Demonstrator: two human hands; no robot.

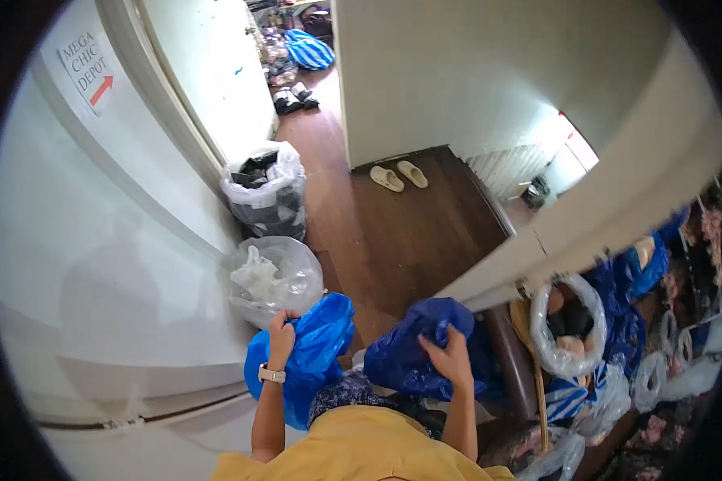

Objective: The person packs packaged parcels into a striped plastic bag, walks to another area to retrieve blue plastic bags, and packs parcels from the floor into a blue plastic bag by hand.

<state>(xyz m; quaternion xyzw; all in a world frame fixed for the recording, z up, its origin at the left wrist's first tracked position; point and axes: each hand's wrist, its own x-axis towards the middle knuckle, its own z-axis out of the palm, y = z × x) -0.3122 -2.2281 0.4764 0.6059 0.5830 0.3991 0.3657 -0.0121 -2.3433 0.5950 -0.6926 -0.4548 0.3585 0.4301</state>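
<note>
My left hand [282,338] is closed on the top of a bright blue plastic bag [321,341], which hangs in front of my left side. On the other side, my right hand [451,358] grips a darker blue plastic bag [397,353], the thumb lying apart along its side. Its fingertips are partly hidden in the folds. Both bags are crumpled at the top, and I cannot see what is inside them. Just beyond the bright blue bag stands a clear plastic bag [297,268] with white plastic in it.
Ahead on the left, a white-lined bag [285,200] holds dark items. Pale clogs [399,178] lie by the wall. A doorway leads to a striped blue bag [309,50]. At my right are a brown padded edge [512,361], a wooden stick [529,345] and several filled bags.
</note>
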